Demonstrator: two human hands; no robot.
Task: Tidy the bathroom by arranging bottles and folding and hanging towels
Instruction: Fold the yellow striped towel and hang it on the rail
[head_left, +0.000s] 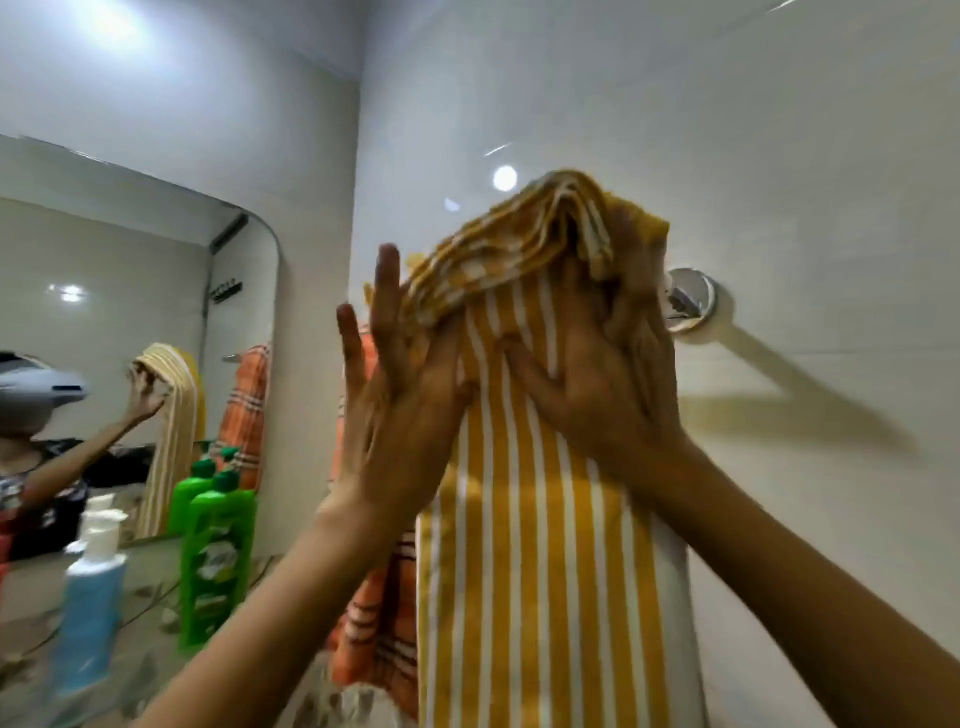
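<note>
the yellow-and-white striped cotton towel hangs folded over a rail on the white tiled wall, its long axis running straight down, its stripes vertical. the fold at the top is bunched into loose ridges rather than lying flat, and that bunch sits directly above both hands, so the coming move, as i judge it, turns on pushing up and over the rail or smoothing down along the stripes.

the right hand lies flat on the front of the towel, fingers straight and reaching up into the bunched fold, pressing the cloth toward the wall; it is the nearer hand to the round chrome rail bracket just beside it. the left hand stands upright at the towel's left edge, fingers spread and straight, palm against the cloth, holding nothing. both forearms rise steeply from below.

behind the left edge an orange checked towel hangs lower. further left, a green pump bottle and a pale blue pump bottle stand on the counter before the rounded wall mirror.
</note>
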